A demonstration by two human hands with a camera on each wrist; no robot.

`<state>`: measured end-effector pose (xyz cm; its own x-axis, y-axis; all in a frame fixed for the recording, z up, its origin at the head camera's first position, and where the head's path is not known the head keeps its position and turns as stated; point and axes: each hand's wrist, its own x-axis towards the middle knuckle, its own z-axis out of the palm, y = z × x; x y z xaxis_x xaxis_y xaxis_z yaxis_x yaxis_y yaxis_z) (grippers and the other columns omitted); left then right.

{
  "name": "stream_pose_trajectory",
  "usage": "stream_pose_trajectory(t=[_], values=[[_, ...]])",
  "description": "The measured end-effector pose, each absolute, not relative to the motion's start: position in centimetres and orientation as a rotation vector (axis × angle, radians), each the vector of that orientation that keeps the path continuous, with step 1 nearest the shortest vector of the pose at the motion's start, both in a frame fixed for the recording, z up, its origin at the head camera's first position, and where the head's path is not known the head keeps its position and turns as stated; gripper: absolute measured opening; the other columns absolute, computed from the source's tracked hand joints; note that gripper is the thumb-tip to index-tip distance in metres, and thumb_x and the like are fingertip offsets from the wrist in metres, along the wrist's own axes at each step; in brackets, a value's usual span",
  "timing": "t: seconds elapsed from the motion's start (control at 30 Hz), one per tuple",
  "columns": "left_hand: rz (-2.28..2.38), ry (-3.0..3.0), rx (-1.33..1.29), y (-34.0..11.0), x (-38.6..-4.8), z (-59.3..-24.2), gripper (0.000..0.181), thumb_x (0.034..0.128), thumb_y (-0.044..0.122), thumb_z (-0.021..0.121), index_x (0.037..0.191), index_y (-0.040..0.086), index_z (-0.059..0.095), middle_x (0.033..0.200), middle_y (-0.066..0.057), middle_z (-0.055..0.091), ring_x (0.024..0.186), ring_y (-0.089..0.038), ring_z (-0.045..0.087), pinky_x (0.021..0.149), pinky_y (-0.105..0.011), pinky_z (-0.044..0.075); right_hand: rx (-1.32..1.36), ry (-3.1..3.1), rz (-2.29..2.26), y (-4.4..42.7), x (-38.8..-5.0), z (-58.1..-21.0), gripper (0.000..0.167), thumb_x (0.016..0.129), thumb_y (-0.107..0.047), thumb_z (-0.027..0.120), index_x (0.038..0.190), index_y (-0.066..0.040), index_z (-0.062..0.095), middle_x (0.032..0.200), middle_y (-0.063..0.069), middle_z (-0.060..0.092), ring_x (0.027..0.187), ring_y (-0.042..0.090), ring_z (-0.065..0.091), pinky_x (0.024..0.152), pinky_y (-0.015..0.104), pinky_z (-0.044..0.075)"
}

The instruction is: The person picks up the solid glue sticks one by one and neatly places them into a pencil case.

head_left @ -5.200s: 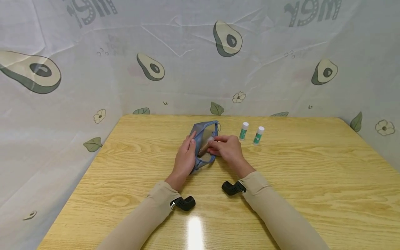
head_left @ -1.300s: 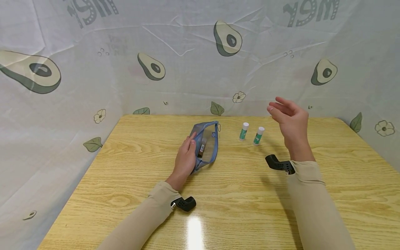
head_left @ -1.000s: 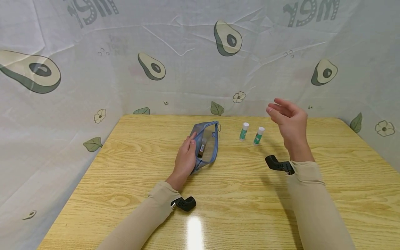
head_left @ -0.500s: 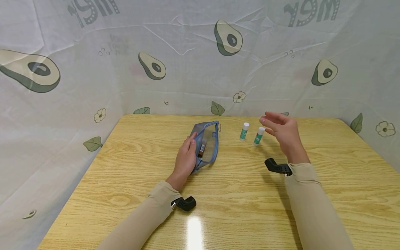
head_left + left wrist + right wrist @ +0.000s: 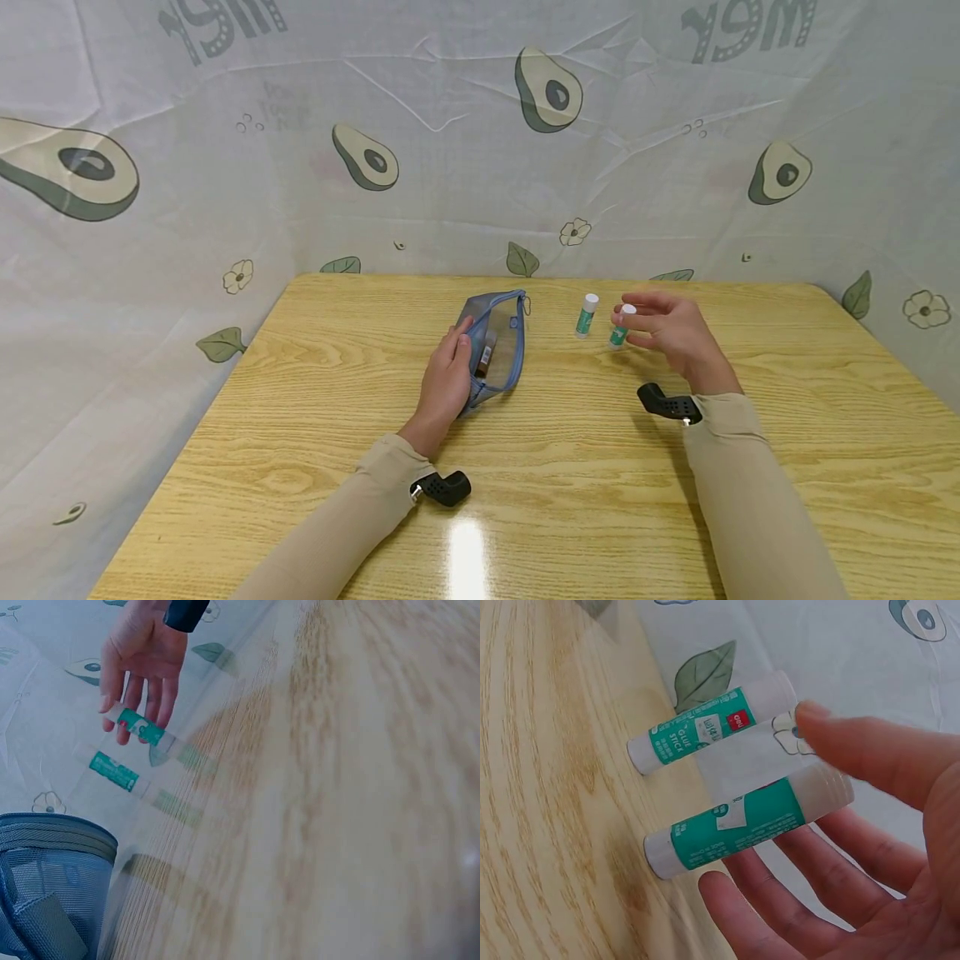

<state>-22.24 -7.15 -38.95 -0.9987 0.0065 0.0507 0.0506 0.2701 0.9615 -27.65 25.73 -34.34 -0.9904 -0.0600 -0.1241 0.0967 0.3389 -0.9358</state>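
Note:
My left hand (image 5: pixel 444 379) grips the side of a blue mesh zipper pouch (image 5: pixel 517 358), whose mouth faces up and gapes. Inside it lies a dark brown tube-like item (image 5: pixel 486 357) with a barcode label. Two green-labelled glue sticks with white caps stand upright to the right: the left glue stick (image 5: pixel 585 318) and the right glue stick (image 5: pixel 618 336). Around the right one, my right hand (image 5: pixel 671 333) has its fingers spread. In the right wrist view, the fingers pass behind this near glue stick (image 5: pixel 739 825), and the thumb is apart from it.
The wooden table (image 5: pixel 360 350) carries the pouch and glue sticks. Behind it hangs a pale cloth (image 5: pixel 450 192) printed with avocados, close to the glue sticks. Black wrist-camera mounts stick out from the left sleeve (image 5: pixel 447 489) and the right sleeve (image 5: pixel 663 403).
Earlier my right hand held the brown item in the pouch mouth; it let go and rose to the right. Since then it has come down around the right glue stick. The left hand stays put.

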Motion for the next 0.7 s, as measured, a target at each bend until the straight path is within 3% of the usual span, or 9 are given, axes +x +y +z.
stream_pose_trajectory(t=[0.13,0.37,0.47,0.6,0.7], values=[[-1.876,-2.471,-0.058,-7.1,-22.3,-39.0,0.05,0.1178,0.032,0.034,0.166,0.018,0.04,0.177,-0.012,0.027,0.168,-0.031,0.015,0.136,-0.056,0.015,0.068,2.441,-1.755,25.8,-27.7,-34.6,0.063,0.104,-0.023,0.071,0.157,0.001,0.046,0.125,-0.006,0.069,0.099,-0.009,0.071,0.099,0.029,0.061],[-1.864,-2.477,-0.048,-7.1,-22.4,-39.1,0.05,0.1179,0.033,0.034,0.165,0.021,0.041,0.177,-0.011,0.028,0.167,-0.031,0.016,0.135,-0.057,0.016,0.103,2.482,-1.762,25.7,-27.9,-35.2,0.058,0.105,-0.019,0.069,0.153,0.007,0.047,0.151,0.023,0.059,0.098,-0.01,0.07,0.1,0.031,0.06],[-1.865,-2.48,-0.041,-7.1,-22.4,-39.2,0.049,0.1178,0.034,0.034,0.165,0.022,0.041,0.177,-0.01,0.027,0.168,-0.03,0.016,0.135,-0.057,0.016,0.112,2.499,-1.785,25.7,-27.9,-35.4,0.056,0.106,-0.018,0.067,0.152,0.007,0.049,0.154,0.027,0.055,0.098,-0.011,0.068,0.1,0.03,0.06],[-1.864,-2.48,-0.036,-7.1,-22.4,-39.2,0.049,0.1177,0.034,0.034,0.165,0.023,0.042,0.177,-0.01,0.027,0.168,-0.03,0.016,0.135,-0.056,0.016,0.144,2.568,-1.801,25.6,-27.9,-35.3,0.054,0.106,-0.019,0.067,0.152,0.003,0.053,0.147,0.02,0.061,0.099,-0.009,0.068,0.098,0.029,0.059],[-1.864,-2.477,-0.038,-7.1,-22.3,-39.3,0.049,0.1177,0.034,0.034,0.165,0.023,0.042,0.177,-0.01,0.028,0.167,-0.03,0.016,0.135,-0.056,0.017,0.18,2.613,-1.837,25.4,-27.8,-34.9,0.053,0.106,-0.021,0.068,0.152,0.001,0.055,0.132,0.006,0.068,0.099,-0.007,0.068,0.097,0.029,0.059]])
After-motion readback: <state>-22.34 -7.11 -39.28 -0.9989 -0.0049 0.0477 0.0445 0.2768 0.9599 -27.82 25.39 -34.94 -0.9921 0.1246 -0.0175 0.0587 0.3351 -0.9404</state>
